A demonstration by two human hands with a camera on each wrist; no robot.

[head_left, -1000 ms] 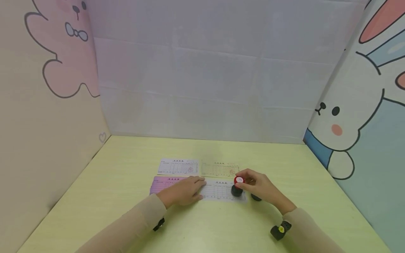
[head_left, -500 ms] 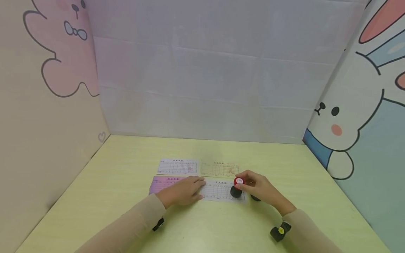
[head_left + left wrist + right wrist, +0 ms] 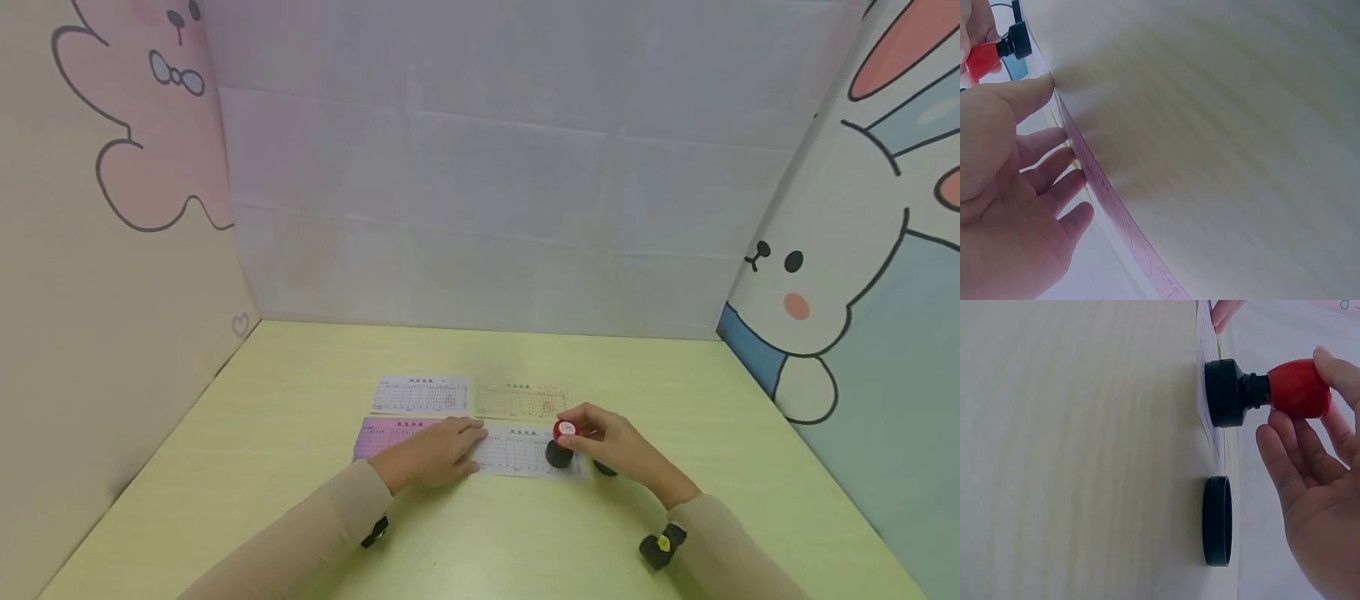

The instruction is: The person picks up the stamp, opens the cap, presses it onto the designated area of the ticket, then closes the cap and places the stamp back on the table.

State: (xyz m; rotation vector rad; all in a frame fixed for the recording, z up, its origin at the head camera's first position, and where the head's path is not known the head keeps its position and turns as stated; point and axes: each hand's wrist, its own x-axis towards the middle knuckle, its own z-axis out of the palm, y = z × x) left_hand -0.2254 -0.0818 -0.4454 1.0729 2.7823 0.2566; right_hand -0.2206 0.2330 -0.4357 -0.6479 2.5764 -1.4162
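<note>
My right hand (image 3: pixel 611 442) grips the red handle of a round black-based stamp (image 3: pixel 1300 387) with thumb and fingers. The stamp stands upright on the right part of a white printed form (image 3: pixel 513 452). With its fingers spread, my left hand (image 3: pixel 435 454) rests at the line where that form meets a purple stack of forms (image 3: pixel 378 437), partly covering both. A round black cap (image 3: pixel 1216 522) lies on the table beside the form, below the right hand; in the head view the hand hides most of it.
Behind these lie a white form (image 3: pixel 420 395) and a yellowish form (image 3: pixel 517 402), each bearing a red mark at its right side. The pale yellow table (image 3: pixel 300 367) ends at a grey-white back wall (image 3: pixel 480 208), with cartoon-printed panels left and right.
Both hands stay in place, and the stamp stays on the white form in the right hand's grip. Only a slight shift of the whole head view shows.
</note>
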